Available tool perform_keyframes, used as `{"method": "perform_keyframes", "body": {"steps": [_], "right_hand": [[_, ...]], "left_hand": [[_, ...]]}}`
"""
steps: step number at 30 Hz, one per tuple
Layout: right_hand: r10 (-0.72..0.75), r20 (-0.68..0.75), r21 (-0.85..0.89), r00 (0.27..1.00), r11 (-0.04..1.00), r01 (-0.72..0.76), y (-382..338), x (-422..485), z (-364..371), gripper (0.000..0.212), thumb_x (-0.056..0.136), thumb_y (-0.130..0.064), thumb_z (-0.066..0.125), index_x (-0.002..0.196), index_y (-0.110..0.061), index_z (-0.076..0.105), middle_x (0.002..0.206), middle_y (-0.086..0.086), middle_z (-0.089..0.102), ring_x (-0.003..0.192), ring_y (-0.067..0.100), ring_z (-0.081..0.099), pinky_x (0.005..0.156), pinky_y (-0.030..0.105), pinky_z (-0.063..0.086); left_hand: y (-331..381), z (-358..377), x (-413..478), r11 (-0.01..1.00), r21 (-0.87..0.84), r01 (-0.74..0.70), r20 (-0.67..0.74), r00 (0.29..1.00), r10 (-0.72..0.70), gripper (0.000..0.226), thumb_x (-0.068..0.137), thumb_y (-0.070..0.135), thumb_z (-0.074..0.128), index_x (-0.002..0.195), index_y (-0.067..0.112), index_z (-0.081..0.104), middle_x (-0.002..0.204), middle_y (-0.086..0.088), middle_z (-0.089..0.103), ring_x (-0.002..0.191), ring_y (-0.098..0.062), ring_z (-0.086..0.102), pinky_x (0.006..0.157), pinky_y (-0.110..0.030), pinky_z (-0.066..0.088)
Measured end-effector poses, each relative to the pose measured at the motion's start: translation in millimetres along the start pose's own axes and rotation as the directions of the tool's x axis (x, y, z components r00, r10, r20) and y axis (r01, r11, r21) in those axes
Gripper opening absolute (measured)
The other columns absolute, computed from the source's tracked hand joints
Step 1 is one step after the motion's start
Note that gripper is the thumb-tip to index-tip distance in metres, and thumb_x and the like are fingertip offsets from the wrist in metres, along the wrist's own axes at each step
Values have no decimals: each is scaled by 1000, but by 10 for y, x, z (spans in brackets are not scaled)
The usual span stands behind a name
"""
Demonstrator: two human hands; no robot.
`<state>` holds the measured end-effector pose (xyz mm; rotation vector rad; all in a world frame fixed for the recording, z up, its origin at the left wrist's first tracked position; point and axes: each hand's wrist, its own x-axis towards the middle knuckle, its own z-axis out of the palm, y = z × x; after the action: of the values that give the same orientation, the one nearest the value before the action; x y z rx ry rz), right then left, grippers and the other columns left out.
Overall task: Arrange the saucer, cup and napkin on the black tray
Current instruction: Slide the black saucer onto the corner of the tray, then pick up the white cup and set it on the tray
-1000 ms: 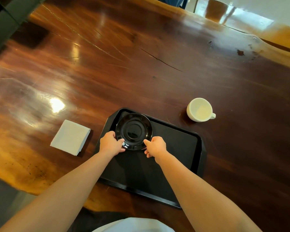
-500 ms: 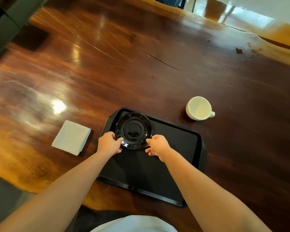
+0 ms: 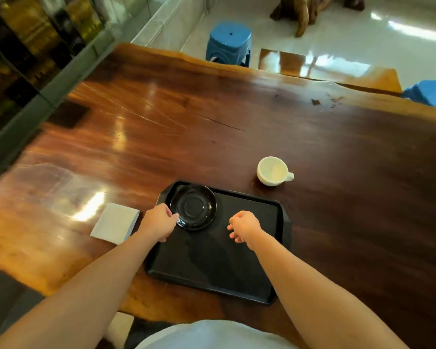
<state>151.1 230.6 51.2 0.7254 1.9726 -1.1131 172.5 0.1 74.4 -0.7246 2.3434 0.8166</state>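
Note:
A black saucer (image 3: 193,206) lies in the far left corner of the black tray (image 3: 224,263). My left hand (image 3: 159,222) rests at the saucer's left rim, with thumb and fingertips on its edge. Over the middle of the tray hovers my right hand (image 3: 243,226), off the saucer, fingers loosely curled and holding nothing. A white cup (image 3: 273,171) stands upright on the table beyond the tray's far right corner, handle to the right. A folded white napkin (image 3: 115,222) lies on the table just left of the tray.
The glossy wooden table (image 3: 212,127) stretches far ahead. Two blue stools (image 3: 228,42) stand past its far edge. A glass wall runs along the left side.
My right hand has let go of the saucer and moved right over the tray. The left hand stays at the rim. The view has tilted up.

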Motion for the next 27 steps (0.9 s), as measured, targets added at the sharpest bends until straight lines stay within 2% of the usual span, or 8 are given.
{"method": "perform_keyframes", "body": {"steps": [6, 11, 14, 17, 20, 23, 27], "right_hand": [[-152, -70, -99, 986, 984, 145, 130, -407, -207, 20, 97, -17, 47, 109, -13, 63, 103, 11, 71, 69, 18, 62, 54, 27, 49], [-224, -113, -87, 968, 973, 215, 325, -602, -293, 18, 95, -16, 49, 101, -11, 65, 97, 13, 73, 69, 22, 62, 57, 31, 51], [-230, -135, -86, 964, 972, 220, 541, -645, -336, 16, 93, -21, 50, 95, -15, 64, 98, 10, 71, 78, 26, 68, 65, 38, 57], [-217, -147, -106, 965, 973, 203, 754, -649, -396, 11, 94, -24, 52, 95, -20, 62, 98, 5, 69, 90, 27, 70, 80, 42, 62], [-178, -166, -101, 970, 982, 162, 939, -689, -462, 9, 95, -24, 53, 97, -20, 61, 99, 4, 68, 89, 24, 69, 82, 41, 62], [-120, -206, -78, 971, 991, 106, 985, -626, -525, 8, 95, -24, 53, 96, -20, 60, 100, 5, 66, 90, 23, 67, 83, 40, 61], [-116, -243, -84, 963, 992, 98, 975, -575, -575, 9, 94, -23, 53, 95, -18, 61, 101, 8, 68, 90, 25, 68, 81, 41, 61]], "left_hand": [[251, 94, -502, 979, 100, -176, -3, 984, 177, 21, 99, 40, 56, 97, 18, 55, 81, -7, 69, 68, -26, 71, 63, -38, 62], [434, 301, -799, 957, 124, -263, 23, 965, 262, 20, 100, 37, 56, 98, 17, 54, 81, -6, 69, 69, -24, 65, 68, -40, 58], [505, 519, -943, 961, 75, -265, 50, 964, 262, 17, 98, 35, 57, 97, 19, 55, 86, -6, 68, 72, -23, 67, 64, -38, 60], [545, 734, -1046, 953, 110, -281, 76, 959, 274, 15, 95, 36, 58, 97, 21, 56, 91, -5, 68, 75, -22, 69, 70, -41, 63], [526, 913, -1112, 926, 191, -325, 117, 945, 307, 16, 95, 37, 59, 98, 22, 56, 97, -4, 68, 85, -22, 66, 79, -42, 60], [578, 962, -1019, 876, 283, -389, 174, 920, 353, 18, 96, 37, 57, 102, 20, 56, 100, -2, 65, 91, -22, 63, 78, -38, 54], [630, 935, -907, 880, 259, -397, 195, 914, 355, 18, 97, 36, 57, 104, 19, 56, 101, -3, 66, 90, -23, 63, 80, -39, 56]]}}
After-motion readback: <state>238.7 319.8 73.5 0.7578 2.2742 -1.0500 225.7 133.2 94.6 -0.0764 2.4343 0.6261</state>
